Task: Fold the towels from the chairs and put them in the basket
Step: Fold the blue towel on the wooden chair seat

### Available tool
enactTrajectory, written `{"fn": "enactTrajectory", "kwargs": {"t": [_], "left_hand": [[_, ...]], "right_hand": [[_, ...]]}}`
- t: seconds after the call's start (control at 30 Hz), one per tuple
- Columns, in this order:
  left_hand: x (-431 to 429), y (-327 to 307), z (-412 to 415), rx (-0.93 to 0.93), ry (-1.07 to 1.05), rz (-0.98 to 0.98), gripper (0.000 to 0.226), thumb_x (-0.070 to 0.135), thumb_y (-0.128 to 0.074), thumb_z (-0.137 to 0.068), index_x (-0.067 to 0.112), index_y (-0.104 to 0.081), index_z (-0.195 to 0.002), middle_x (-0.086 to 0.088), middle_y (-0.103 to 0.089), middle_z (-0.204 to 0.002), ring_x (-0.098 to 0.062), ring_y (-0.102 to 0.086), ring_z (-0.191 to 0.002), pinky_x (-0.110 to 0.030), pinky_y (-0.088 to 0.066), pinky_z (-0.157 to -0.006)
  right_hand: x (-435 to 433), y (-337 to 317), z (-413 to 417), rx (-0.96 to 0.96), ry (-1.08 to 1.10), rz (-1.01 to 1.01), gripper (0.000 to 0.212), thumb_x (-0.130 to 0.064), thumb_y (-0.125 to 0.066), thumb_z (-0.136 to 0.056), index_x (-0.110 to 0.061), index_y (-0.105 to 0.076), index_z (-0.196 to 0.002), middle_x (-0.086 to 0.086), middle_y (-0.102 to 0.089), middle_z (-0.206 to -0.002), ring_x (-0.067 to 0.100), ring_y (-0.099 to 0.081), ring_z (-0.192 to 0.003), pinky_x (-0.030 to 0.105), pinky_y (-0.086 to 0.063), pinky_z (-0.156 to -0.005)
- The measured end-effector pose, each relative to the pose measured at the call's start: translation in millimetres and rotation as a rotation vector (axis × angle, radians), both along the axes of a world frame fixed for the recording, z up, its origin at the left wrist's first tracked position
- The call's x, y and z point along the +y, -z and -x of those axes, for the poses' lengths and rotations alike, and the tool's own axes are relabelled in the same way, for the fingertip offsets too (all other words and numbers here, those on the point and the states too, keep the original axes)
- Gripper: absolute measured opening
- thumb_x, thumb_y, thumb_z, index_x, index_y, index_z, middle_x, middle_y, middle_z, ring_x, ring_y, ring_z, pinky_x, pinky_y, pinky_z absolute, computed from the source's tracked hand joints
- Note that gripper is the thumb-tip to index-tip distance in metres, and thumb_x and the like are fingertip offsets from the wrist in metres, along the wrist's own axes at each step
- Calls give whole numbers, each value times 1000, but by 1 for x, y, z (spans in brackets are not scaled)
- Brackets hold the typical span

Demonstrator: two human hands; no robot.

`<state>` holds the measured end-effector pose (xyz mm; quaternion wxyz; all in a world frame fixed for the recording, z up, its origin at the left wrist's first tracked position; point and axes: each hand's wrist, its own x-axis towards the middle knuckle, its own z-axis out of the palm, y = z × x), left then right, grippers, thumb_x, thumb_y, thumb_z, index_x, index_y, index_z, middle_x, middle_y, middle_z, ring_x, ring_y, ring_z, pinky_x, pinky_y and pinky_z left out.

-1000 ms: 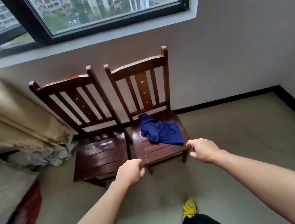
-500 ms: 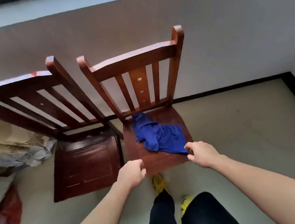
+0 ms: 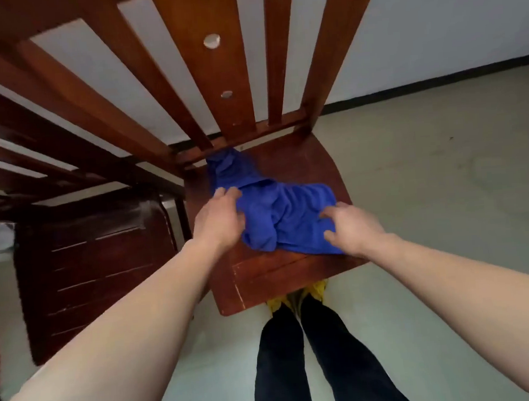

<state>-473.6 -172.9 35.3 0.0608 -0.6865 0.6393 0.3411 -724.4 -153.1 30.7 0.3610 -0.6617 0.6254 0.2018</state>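
The left hand's fingers curl together over the left edge of a crumpled blue cloth towel, thumb tucked against the fabric, gripping it. The right hand's fingers are bent and slightly spread, tips on the towel's lower right part; whether they pinch it I cannot tell. The towel lies at frame centre on the seat of a red-brown wooden slat-back chair. A darker wooden chair stands just beside it at left. Yellow shoes show below the seat edge.
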Motion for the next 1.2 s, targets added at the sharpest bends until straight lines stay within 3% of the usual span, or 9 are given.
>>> {"fn": "enactTrajectory", "kwargs": {"t": [0.2,0.27,0.37,0.47,0.63,0.83,0.97,1.1,1.2], "left_hand": [[-51,78,4,-48,9,49,62,11,-50,-87,23,-35,-145,-10,-48,-140,-37,-51,-119,-42,-44,-90],[-50,93,5,-66,-1,22,51,13,-52,-86,25,-47,-136,-9,-57,-129,-36,-54,-115,-39,-44,-80],[-33,103,2,-46,-62,101,20,11,-52,-83,16,-65,-96,-11,-65,-101,-37,-59,-97,-35,-37,-64],[-10,91,-17,-13,-147,197,17,10,-54,-83,9,-67,-95,-17,-64,-98,-39,-58,-93,-41,-43,-70],[47,64,-53,-47,-316,241,12,9,-58,-79,7,-66,-88,-16,-59,-93,-40,-59,-83,-41,-47,-70],[111,58,-69,-114,-711,157,7,8,-60,-79,6,-65,-83,-13,-56,-96,-37,-59,-82,-36,-42,-73],[147,47,-87,-147,-969,154,5,8,-63,-79,5,-66,-82,-18,-60,-95,-37,-58,-88,-34,-39,-77],[160,37,-100,-64,-1109,252,4,6,-64,-76,9,-67,-77,-8,-63,-85,-25,-56,-78,-26,-38,-76],[166,44,-121,147,-1502,277,11,9,-61,-76,13,-65,-67,-5,-63,-69,-21,-55,-68,-37,-51,-75]], "right_hand": [[-45,70,-18,-80,-55,209,56,-27,-57,-87,-23,-38,-140,8,-40,-135,40,-60,-103,47,-50,-86],[-50,85,-23,-51,-82,205,62,-31,-58,-88,-25,-32,-143,7,-35,-141,38,-59,-105,43,-50,-84],[-45,108,-24,-12,-111,95,50,-25,-57,-90,-23,-40,-136,12,-48,-130,37,-58,-107,40,-47,-83],[-37,109,-15,44,-63,53,33,-17,-52,-89,-21,-54,-122,14,-58,-118,37,-58,-107,38,-45,-84],[-29,94,8,120,51,88,23,-16,-52,-90,-11,-55,-113,18,-54,-114,39,-57,-103,38,-43,-82],[-30,83,5,245,-86,-4,33,-25,-51,-90,-18,-52,-122,13,-50,-120,36,-59,-106,40,-46,-89],[-40,65,-37,213,-227,95,39,-29,-52,-90,-19,-46,-128,12,-45,-122,40,-60,-101,41,-48,-83],[-47,52,-93,66,-295,156,40,-30,-54,-88,-23,-50,-127,11,-54,-123,38,-60,-106,41,-47,-83],[-48,56,-147,-40,-352,152,35,-29,-55,-87,-23,-56,-122,9,-62,-120,34,-59,-108,38,-47,-84]]}}
